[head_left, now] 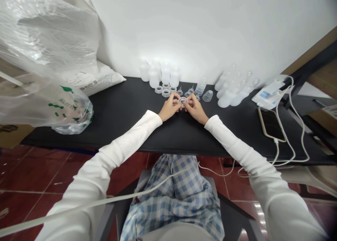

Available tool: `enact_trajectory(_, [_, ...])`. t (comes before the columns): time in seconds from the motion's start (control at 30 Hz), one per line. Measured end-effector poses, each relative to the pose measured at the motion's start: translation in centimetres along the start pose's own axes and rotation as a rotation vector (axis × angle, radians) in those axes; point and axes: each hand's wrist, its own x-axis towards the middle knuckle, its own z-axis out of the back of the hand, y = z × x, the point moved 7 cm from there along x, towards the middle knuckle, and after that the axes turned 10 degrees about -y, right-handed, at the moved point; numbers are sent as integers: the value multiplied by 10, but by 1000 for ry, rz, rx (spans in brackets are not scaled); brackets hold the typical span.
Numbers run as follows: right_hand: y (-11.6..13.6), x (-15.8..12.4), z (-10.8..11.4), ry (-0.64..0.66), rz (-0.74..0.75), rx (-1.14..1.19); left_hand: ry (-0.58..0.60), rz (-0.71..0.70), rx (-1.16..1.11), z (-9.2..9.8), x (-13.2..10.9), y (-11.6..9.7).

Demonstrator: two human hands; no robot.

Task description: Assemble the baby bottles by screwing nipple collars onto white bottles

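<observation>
My left hand (pixel 170 107) and my right hand (pixel 195 108) meet over the middle of the black table (pixel 126 111). Both pinch one small white plastic ring (pixel 182 100) with a clear part in it, fingers closed on its rim. Just beyond lie more white rings (pixel 165 92) and clear silicone teats (pixel 180 91). Behind these stand white bottles (pixel 160 74) against the wall. Both arms wear white sleeves.
A row of capped bottles (pixel 233 88) lies at the right. A clear cap (pixel 207 95) rests near them. A phone (pixel 271 124) on a white cable (pixel 292 128) sits far right. Plastic bags (pixel 52 104) fill the left end of the table.
</observation>
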Motion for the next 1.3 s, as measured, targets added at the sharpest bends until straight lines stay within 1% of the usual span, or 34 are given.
enact_trajectory(0.17, [11,-2,-1,19,42,-39,21,7,-69,-3,0,-1])
enact_trajectory(0.33, [11,-1,-1,2,47,-13,39,-24,-14,-4,-1,-1])
enact_trajectory(0.5, [6,0,0,-14,45,-64,65,-51,125,-5,-6,-6])
enact_trajectory(0.7, [18,-3,2,-33,130,-264,32,-158,404,-6,-10,-13])
enact_trajectory(0.83, [24,-4,2,-38,153,-268,-3,-211,508,-6,-10,-11])
enact_trajectory(0.9, [23,-4,2,-37,141,-234,-6,-218,498,-5,-9,-9])
enact_trajectory(1.0, [18,-3,2,-26,81,-125,47,-208,374,-6,-9,-9])
enact_trajectory(1.1, [13,-3,0,15,28,-25,110,-142,226,-6,-8,-8])
enact_trajectory(1.17, [12,-3,-1,31,18,-5,140,-107,168,-6,-9,-8])
enact_trajectory(1.23, [13,-4,-1,35,26,-12,150,-110,160,-6,-10,-10])
enact_trajectory(1.3, [15,-4,-1,36,53,-52,129,-130,201,-5,-11,-12])
